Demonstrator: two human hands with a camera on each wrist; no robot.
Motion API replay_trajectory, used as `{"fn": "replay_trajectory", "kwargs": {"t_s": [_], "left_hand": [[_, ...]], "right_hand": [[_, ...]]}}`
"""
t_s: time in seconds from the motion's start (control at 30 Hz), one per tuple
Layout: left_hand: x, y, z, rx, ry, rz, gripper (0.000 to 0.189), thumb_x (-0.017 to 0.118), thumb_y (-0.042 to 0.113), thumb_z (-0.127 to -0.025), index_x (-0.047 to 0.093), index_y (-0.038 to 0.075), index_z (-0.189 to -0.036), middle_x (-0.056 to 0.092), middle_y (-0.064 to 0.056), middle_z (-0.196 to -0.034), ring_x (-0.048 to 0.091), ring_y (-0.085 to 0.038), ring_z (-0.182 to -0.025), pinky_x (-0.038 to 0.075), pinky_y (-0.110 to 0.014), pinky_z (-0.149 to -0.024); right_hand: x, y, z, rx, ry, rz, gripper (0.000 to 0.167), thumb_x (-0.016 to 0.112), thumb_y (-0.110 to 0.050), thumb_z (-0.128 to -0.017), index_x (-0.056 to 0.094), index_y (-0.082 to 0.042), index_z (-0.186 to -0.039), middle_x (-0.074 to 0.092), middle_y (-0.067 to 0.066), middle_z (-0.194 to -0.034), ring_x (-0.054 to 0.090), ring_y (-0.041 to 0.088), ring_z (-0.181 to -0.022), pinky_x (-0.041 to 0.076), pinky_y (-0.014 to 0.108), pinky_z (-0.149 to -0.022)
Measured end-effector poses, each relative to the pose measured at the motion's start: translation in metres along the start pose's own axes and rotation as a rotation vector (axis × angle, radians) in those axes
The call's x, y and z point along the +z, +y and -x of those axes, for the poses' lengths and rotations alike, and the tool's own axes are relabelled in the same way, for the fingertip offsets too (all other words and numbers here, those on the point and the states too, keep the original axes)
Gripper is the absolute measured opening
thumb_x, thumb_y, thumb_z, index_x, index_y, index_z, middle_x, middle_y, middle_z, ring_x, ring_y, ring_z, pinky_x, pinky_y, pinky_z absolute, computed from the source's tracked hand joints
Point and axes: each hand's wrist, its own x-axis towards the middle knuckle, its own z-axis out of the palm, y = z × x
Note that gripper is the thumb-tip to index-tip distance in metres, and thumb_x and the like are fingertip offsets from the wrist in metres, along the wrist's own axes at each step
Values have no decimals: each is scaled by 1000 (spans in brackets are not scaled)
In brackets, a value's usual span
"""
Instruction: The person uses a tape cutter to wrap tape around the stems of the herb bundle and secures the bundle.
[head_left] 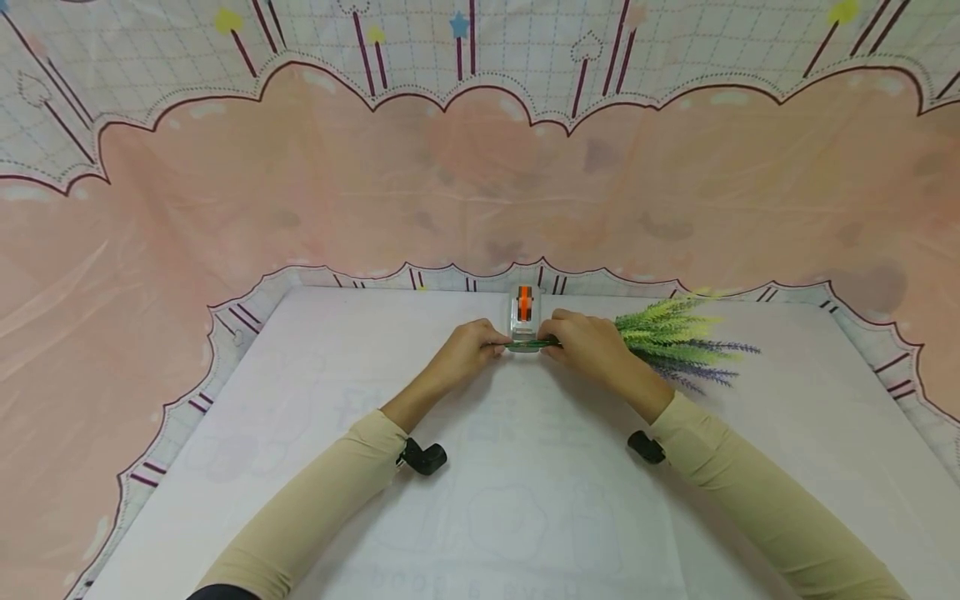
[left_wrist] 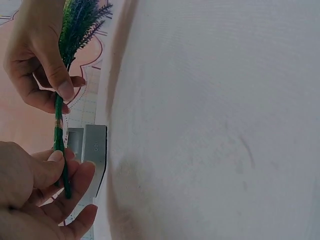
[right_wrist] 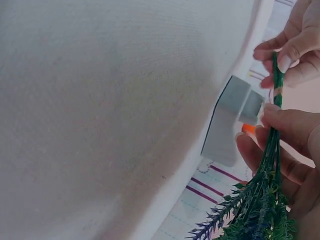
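Note:
A bunch of artificial lavender with yellow-green and purple sprigs lies level above the table's far side, its flowers to the right. My left hand pinches the stem ends between thumb and fingers. Closer to the flowers, my right hand pinches the same green stems. Between the two hands, a tan band circles the stems. Just beyond them stands a grey tape dispenser with an orange roll core; the stems cross in front of its near end in the head view.
A white cloth covers the table, with faint print showing through. Behind the table's far edge hangs a peach and white patterned curtain. A small black camera sits at the left wrist, another black camera at the right.

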Motion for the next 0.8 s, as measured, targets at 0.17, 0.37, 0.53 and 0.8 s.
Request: {"fn": "replay_trajectory", "kwargs": {"t_s": [0.17, 0.37, 0.53, 0.8], "left_hand": [[-1, 1, 0, 7, 26, 26, 21, 67, -5, -93, 77, -1, -112, 70, -11, -94, 64, -20, -88, 54, -34, -85], [-3, 2, 0, -36, 37, 86, 20, 65, -2, -95, 76, 2, -112, 75, -12, -110, 68, -24, -105, 53, -37, -95], [-2, 3, 0, -68, 28, 140, 18, 65, -1, -96, 75, 1, -111, 76, -11, -107, 71, -21, -99, 55, -34, -93], [-1, 1, -1, -59, 24, 99, 16, 68, 2, -95, 77, 1, -108, 76, -10, -107, 70, -21, -102, 55, -34, -92]], "right_hand": [[-1, 0, 0, -4, 2, 16, 18, 79, -22, -90, 78, -17, -107, 65, -1, -93, 60, 13, -69, 48, 32, -55], [-2, 0, -1, -9, 10, 26, 17, 78, -22, -91, 79, -17, -107, 65, -1, -90, 60, 13, -69, 49, 32, -55], [-2, 1, -2, -7, 9, 26, 15, 78, -20, -91, 80, -16, -106, 66, -1, -88, 60, 13, -68, 48, 32, -55], [-3, 2, -2, -6, -2, 40, 16, 77, -19, -91, 81, -18, -106, 71, 0, -91, 65, 16, -72, 52, 34, -57]]}}
